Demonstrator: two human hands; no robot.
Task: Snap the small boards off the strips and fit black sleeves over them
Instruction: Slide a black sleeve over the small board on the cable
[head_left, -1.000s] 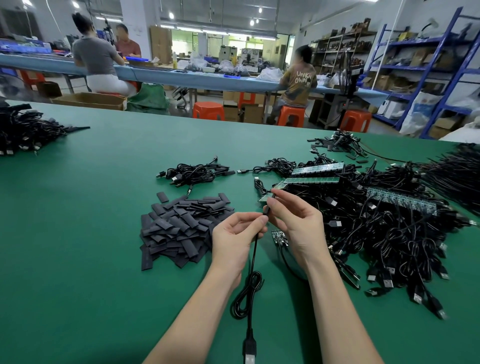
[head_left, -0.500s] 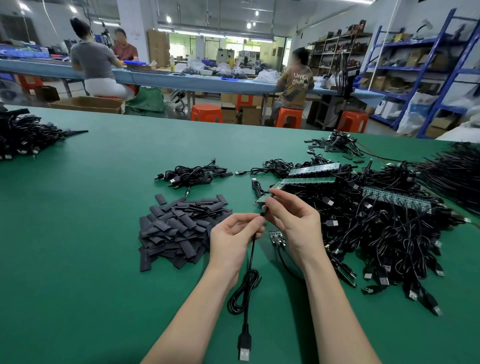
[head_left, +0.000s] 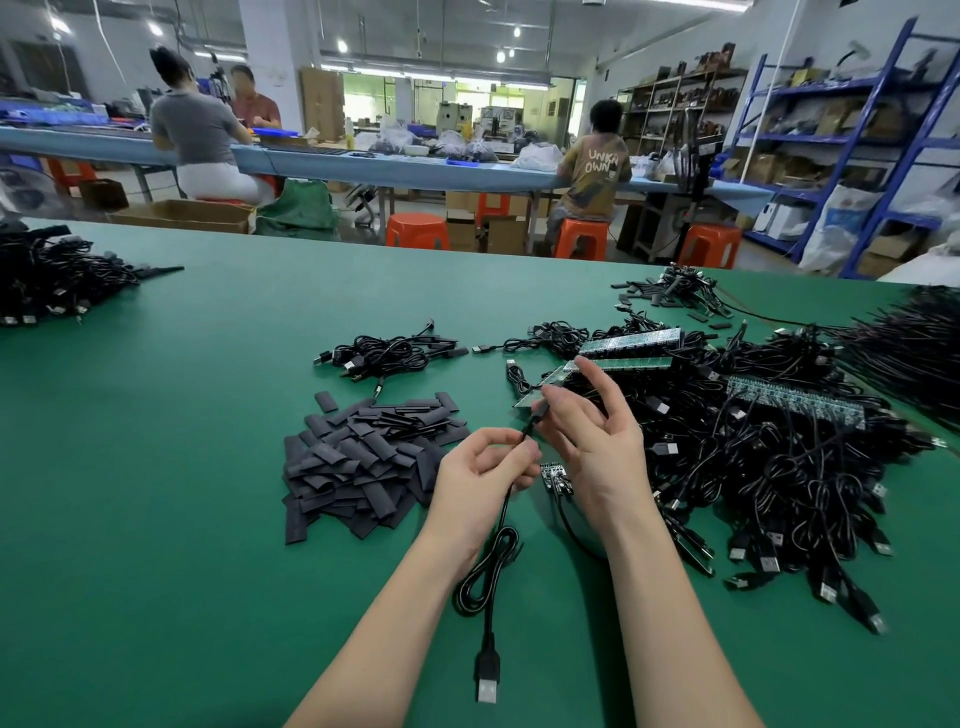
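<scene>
1. Nearest to the camera, the USB plug (head_left: 487, 677) of one black cable (head_left: 491, 558) lies on the green table (head_left: 156, 519); the cable makes a loop and goes up into the left hand (head_left: 480, 480).
2. The left hand has its fingers curled and pinches the cable just under its upper end, as it did half a second ago.
3. The right hand (head_left: 597, 447) has changed: earlier its fingers were together around the cable end, now the long fingers are spread and nearly straight, and only the thumb and the first finger pinch the black sleeve (head_left: 540, 413) at the top of the cable.
4. This sleeve is short, dark and flat, tilted up to the right, between the two hands and above the table. The board inside it I cannot see.
5. Just under the hands, one small board (head_left: 556, 477) lies bare on the table, with its own wire going toward the right forearm.
6. To the left of the hands is the pile of flat black sleeves (head_left: 363, 457), loose and crossing each other.
7. To the right is a big heap of cables (head_left: 779, 467), and green strips (head_left: 623, 349) of boards lie on its far edge, just behind the right fingers.
8. Farther, a small bundle of cables (head_left: 387, 356) lies beyond the sleeves, and another heap (head_left: 47, 275) is at the far left edge.
9. Behind the table, people sit on orange stools (head_left: 417, 231) at a blue bench.
</scene>
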